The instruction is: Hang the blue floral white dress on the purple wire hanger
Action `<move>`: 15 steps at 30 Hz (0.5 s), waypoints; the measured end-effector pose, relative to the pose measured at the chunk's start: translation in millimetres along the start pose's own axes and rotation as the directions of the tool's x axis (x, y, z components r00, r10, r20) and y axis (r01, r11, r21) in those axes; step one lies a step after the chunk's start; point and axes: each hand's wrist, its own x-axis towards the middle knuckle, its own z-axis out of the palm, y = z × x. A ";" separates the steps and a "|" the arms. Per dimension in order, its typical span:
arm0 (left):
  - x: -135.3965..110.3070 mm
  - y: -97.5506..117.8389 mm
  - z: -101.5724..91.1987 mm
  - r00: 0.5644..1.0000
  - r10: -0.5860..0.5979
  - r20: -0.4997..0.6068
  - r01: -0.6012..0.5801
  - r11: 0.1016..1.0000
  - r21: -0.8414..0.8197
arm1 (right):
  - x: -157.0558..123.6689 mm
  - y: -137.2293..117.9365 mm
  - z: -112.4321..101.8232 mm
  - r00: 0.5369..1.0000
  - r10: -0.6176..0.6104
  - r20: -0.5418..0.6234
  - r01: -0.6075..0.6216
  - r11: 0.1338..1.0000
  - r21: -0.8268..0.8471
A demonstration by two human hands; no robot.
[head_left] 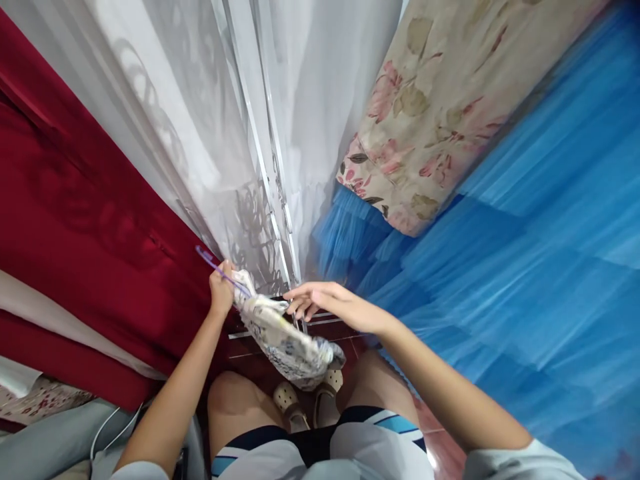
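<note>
My left hand (pixel 221 291) is closed around a purple clothes hanger (pixel 206 257), whose hook end sticks out up and to the left of the fist. From the hanger hangs a pale patterned garment (pixel 285 341), bunched and slanting down to the right above my feet. My right hand (pixel 333 303) is just right of the garment's upper part, fingers stretched out and apart. Its fingertips come close to the cloth; whether they touch it I cannot tell.
White curtains (pixel 325 80) hang ahead, with metal poles (pixel 267 167) between them. Red cloth (pixel 90 220) fills the left. On the right hang a floral cloth (pixel 425 113) and blue tulle (pixel 540 267). A white cable (pixel 103 427) lies at lower left over a grey seat.
</note>
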 end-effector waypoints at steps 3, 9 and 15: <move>-19.2 -5.1 31.0 0.998 -0.048 0.042 0.053 0.993 -0.102 | -9.4 35.0 3.0 0.970 -0.045 -0.239 0.005 0.986 -0.168; -57.8 60.8 103.9 0.627 -0.127 0.769 0.613 0.690 -0.385 | -34.6 74.8 2.3 0.915 0.088 -0.395 -0.111 0.993 -0.037; -67.4 113.5 126.2 0.355 0.018 0.935 0.813 0.488 -0.318 | -82.1 63.7 10.5 0.804 0.317 -0.504 -0.056 0.883 0.466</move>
